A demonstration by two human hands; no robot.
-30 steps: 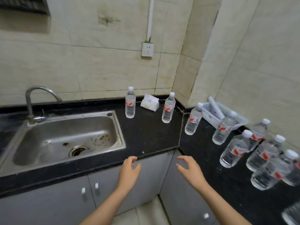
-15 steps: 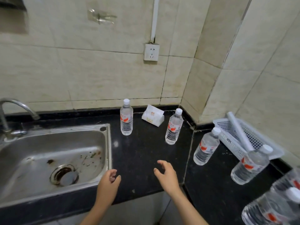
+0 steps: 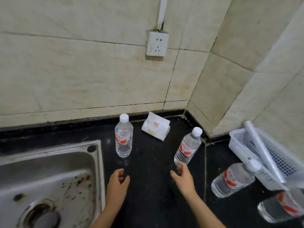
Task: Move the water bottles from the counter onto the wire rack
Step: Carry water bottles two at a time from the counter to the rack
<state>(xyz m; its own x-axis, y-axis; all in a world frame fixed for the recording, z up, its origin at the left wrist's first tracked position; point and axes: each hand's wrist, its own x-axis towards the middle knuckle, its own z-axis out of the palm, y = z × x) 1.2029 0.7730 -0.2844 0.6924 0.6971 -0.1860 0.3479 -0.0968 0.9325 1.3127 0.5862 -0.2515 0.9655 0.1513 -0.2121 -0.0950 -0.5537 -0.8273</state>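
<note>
Clear water bottles with white caps and red labels stand on the black counter (image 3: 153, 186). One bottle (image 3: 123, 140) stands beside the sink, a second bottle (image 3: 188, 148) near the corner, a third bottle (image 3: 233, 179) to the right, and part of another bottle (image 3: 279, 209) shows at the lower right edge. My left hand (image 3: 117, 183) hovers open below the first bottle, holding nothing. My right hand (image 3: 183, 176) is open, its fingertips just at the base of the second bottle. No wire rack is in view.
A steel sink (image 3: 49, 183) fills the lower left. A white tissue pack (image 3: 155, 128) lies against the back wall. A white plastic basket (image 3: 266, 150) with a white roll (image 3: 263, 150) in it sits at the right. A wall socket (image 3: 157, 44) is above.
The view has moved in closer to the counter. Both hands have reached forward over the counter, toward the two nearest bottles.
</note>
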